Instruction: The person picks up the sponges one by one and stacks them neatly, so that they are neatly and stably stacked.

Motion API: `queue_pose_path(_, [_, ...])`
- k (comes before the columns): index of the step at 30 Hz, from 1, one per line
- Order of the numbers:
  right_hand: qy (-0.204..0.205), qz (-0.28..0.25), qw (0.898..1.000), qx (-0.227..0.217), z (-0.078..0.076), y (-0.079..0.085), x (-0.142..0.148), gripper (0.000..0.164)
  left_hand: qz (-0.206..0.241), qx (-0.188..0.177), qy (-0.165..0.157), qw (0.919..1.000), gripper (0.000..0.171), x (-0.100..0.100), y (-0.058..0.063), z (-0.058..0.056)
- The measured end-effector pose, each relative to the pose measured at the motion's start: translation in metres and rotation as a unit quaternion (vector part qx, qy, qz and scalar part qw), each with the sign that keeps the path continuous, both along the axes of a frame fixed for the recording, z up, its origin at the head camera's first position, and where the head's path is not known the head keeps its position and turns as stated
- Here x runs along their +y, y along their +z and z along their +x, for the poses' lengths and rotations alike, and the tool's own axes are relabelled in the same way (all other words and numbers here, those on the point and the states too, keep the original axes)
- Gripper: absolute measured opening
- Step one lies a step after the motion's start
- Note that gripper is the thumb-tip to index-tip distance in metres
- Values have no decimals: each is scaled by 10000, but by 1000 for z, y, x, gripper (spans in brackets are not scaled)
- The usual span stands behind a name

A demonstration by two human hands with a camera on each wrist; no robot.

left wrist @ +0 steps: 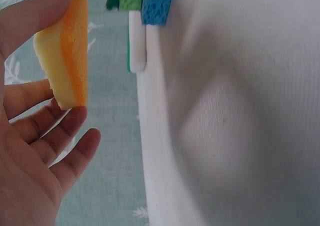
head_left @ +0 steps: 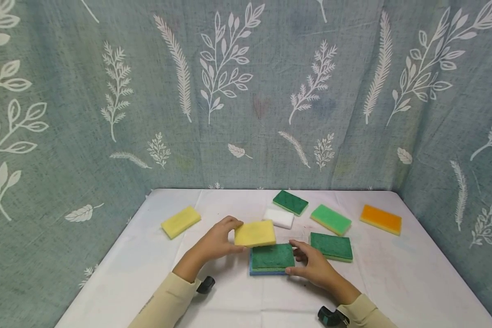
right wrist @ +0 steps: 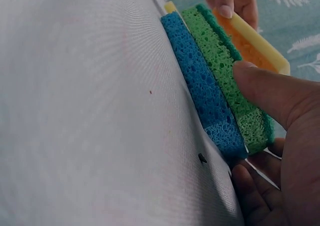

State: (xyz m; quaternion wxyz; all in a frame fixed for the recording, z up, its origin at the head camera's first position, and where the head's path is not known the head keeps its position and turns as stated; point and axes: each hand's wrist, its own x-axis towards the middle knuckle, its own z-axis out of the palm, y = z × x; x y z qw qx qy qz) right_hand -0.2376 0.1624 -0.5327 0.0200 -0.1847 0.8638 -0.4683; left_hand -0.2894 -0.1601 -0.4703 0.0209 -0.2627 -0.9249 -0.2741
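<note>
In the head view my left hand point(head_left: 218, 240) pinches a yellow sponge point(head_left: 255, 234) by its left end, above the table. The left wrist view shows an orange layer point(left wrist: 75, 50) under the yellow one. Just below and nearer lies a dark-topped green sponge point(head_left: 272, 256), stacked on a blue sponge point(head_left: 266, 273). My right hand point(head_left: 316, 268) grips the stack's right end. In the right wrist view its thumb point(right wrist: 260, 83) touches the green sponge's near side, while the other fingers sit partly hidden behind the end. The blue sponge point(right wrist: 200, 80) rests on the white cloth.
Another yellow sponge point(head_left: 181, 222) lies at left. Behind the stack are a white sponge point(head_left: 279, 219) and a dark green sponge point(head_left: 290, 202). A light green sponge point(head_left: 331, 219), another dark green sponge point(head_left: 331, 247) and an orange sponge point(head_left: 381, 219) lie to the right. A patterned curtain point(head_left: 246, 150) surrounds the table.
</note>
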Motion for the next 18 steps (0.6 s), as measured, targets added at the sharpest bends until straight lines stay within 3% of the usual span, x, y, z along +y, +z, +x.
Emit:
queue_pose_path(11, [60, -69, 9999, -89, 0, -1, 1, 88, -105, -34, -102, 9999, 74, 7, -7, 7])
queue_pose_path(18, [68, -252, 9996, -105, 2, 1, 1, 86, -168, -33, -226, 9996, 75, 12, -4, 12])
